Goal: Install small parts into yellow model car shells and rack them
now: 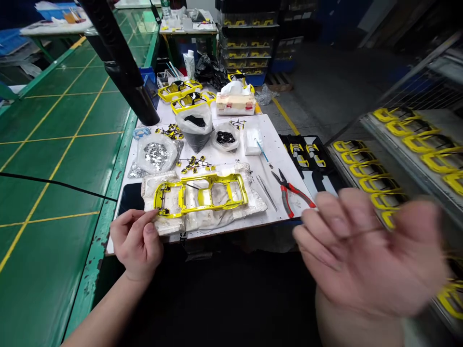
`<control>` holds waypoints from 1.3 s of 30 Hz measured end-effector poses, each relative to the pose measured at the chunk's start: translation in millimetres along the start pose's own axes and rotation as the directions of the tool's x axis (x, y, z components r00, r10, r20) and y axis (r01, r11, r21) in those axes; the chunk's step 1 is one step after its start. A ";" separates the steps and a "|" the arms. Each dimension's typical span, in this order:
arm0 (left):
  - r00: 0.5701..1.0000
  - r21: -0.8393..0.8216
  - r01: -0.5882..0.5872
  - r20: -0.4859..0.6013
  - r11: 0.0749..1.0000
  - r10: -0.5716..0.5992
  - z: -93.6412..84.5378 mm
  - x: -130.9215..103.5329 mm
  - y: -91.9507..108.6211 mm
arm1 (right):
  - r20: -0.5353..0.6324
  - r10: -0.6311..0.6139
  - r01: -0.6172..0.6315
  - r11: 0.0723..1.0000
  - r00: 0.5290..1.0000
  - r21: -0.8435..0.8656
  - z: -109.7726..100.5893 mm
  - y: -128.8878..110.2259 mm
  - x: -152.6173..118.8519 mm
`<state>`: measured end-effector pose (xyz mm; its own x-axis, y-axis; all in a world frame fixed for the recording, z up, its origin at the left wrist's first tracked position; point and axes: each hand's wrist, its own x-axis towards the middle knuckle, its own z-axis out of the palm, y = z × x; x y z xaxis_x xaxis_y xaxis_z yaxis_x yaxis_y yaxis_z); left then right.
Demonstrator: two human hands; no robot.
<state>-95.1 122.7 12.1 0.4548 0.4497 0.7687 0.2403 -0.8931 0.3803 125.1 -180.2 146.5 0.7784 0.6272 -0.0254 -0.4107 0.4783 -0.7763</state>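
Observation:
A yellow car-body frame (204, 196) lies in a worn white foam block (258, 202) near the table's front edge. At the frame's left end, the bent fingertips of my left hand (137, 241) touch or nearly touch a corner; whether they hold something small is hidden. My right hand (369, 255) is raised at the right, palm up, fingers half curled and apart, with nothing in it. Between the hand and the foam lie red-handled pliers (291, 190) and tweezers (266, 193). Behind the frame are small yellow-black parts (195, 165) and a bag of silvery pieces (155, 154).
Bags of black granules (195, 120) and black parts (226, 138), a tissue box (236, 103) and more yellow frames (193, 100) stand farther back. A green conveyor (54, 193) runs along the left. Racks with yellow parts (415, 135) stand right. A black tube (126, 72) hangs upper left.

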 end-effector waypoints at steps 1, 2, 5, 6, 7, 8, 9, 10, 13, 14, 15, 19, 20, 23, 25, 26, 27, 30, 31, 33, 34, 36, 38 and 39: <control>1.000 -0.003 0.001 0.001 1.000 -0.001 -0.5 -0.1 -0.3 | -0.007 0.038 -0.038 0.997 0.999 0.072 4.4 2.7 5.1; 1.000 -0.005 0.004 0.007 1.000 -0.004 -1.0 -0.2 -0.7 | -0.010 0.080 -0.078 0.986 0.997 0.147 7.6 6.0 8.9; 0.999 -0.016 0.022 0.026 1.000 -0.022 -2.1 -0.8 -2.2 | -0.003 0.164 -0.157 0.946 0.986 0.283 10.2 17.2 14.1; 0.999 -0.023 0.029 0.030 0.999 -0.029 -2.4 -0.9 -2.6 | 0.003 0.172 -0.165 0.938 0.985 0.305 9.8 20.3 14.7; 0.999 -0.030 0.035 0.030 0.999 -0.034 -2.7 -1.0 -2.9 | 0.006 0.174 -0.167 0.933 0.985 0.319 9.6 22.7 15.2; 0.999 -0.036 0.040 0.030 0.999 -0.039 -2.9 -0.9 -3.0 | 0.010 0.175 -0.169 0.930 0.984 0.326 9.8 24.5 15.7; 0.999 -0.041 0.042 0.030 0.998 -0.040 -3.0 -0.7 -2.9 | 0.015 0.178 -0.173 0.928 0.984 0.330 10.5 25.5 16.6; 0.999 -0.044 0.042 0.035 0.998 -0.041 -3.1 -0.4 -2.8 | 0.024 0.182 -0.179 0.926 0.983 0.333 11.7 26.1 17.6; 0.998 -0.043 0.040 0.056 0.998 -0.038 -3.4 0.9 -2.0 | 0.059 0.184 -0.193 0.925 0.981 0.328 16.5 27.0 21.4; 0.998 -0.044 0.040 0.060 0.998 -0.037 -3.6 1.3 -1.7 | 0.069 0.180 -0.193 0.926 0.981 0.324 18.1 27.6 22.5; 0.998 -0.046 0.039 0.058 0.998 -0.037 -3.9 1.7 -1.5 | 0.075 0.176 -0.190 0.928 0.982 0.320 19.4 28.3 23.4; 0.998 -0.054 0.044 0.039 0.998 -0.042 -4.7 2.1 -1.1 | 0.079 0.183 -0.199 0.924 0.980 0.328 20.2 32.7 23.7; 0.998 -0.054 0.045 0.039 0.997 -0.043 -4.7 1.8 -1.3 | 0.086 0.186 -0.204 0.925 0.979 0.320 18.6 34.3 22.7; 0.998 -0.057 0.054 0.048 0.997 -0.051 -4.3 0.4 -2.3 | 0.201 0.185 -0.213 0.969 0.962 0.124 8.1 43.9 17.5; 0.998 -0.056 0.057 0.042 0.997 -0.054 -3.9 -0.8 -3.1 | 0.364 0.247 -0.161 0.955 0.898 -0.250 -2.3 55.5 12.4; 0.998 -0.053 0.058 0.034 0.997 -0.056 -3.7 -1.5 -3.5 | 0.438 0.333 -0.099 0.874 0.835 -0.475 -7.6 62.6 9.5; 0.998 -0.046 0.058 0.024 0.997 -0.057 -3.5 -2.2 -3.9 | 0.479 0.443 -0.017 0.747 0.758 -0.664 -12.7 70.1 6.4; 0.998 -0.012 0.053 0.017 0.999 -0.053 -3.3 -4.0 -4.6 | 0.419 0.694 0.133 0.428 0.586 -0.894 -25.5 89.5 -2.4; 0.999 -0.001 0.050 0.023 0.999 -0.050 -3.3 -4.5 -4.7 | 0.390 0.717 0.119 0.399 0.577 -0.909 -29.3 93.1 -4.5; 0.998 0.014 0.046 0.040 0.999 -0.047 -3.4 -5.5 -4.7 | 0.339 0.726 0.063 0.379 0.598 -0.923 -36.5 94.6 -6.6; 0.998 0.019 0.048 0.046 0.999 -0.049 -3.5 -6.0 -4.5 | 0.314 0.728 0.048 0.362 0.609 -0.931 -39.7 92.5 -6.5; 0.997 0.030 0.057 0.046 0.998 -0.058 -3.8 -6.5 -3.6 | 0.283 0.738 0.066 0.309 0.613 -0.949 -44.7 83.7 -4.5; 0.997 0.038 0.065 0.044 0.997 -0.067 -4.2 -6.4 -2.1 | 0.281 0.738 0.122 0.262 0.614 -0.957 -46.4 70.7 -0.7; 0.996 0.039 0.068 0.047 0.997 -0.070 -4.3 -6.1 -1.2 | 0.300 0.723 0.160 0.258 0.622 -0.953 -45.7 63.4 1.8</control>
<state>-101.8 121.1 9.1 0.4765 0.5108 0.7156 0.3036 -0.8594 0.4113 122.2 -176.9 68.5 0.0442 0.9205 -0.3881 0.4709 -0.3618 -0.8046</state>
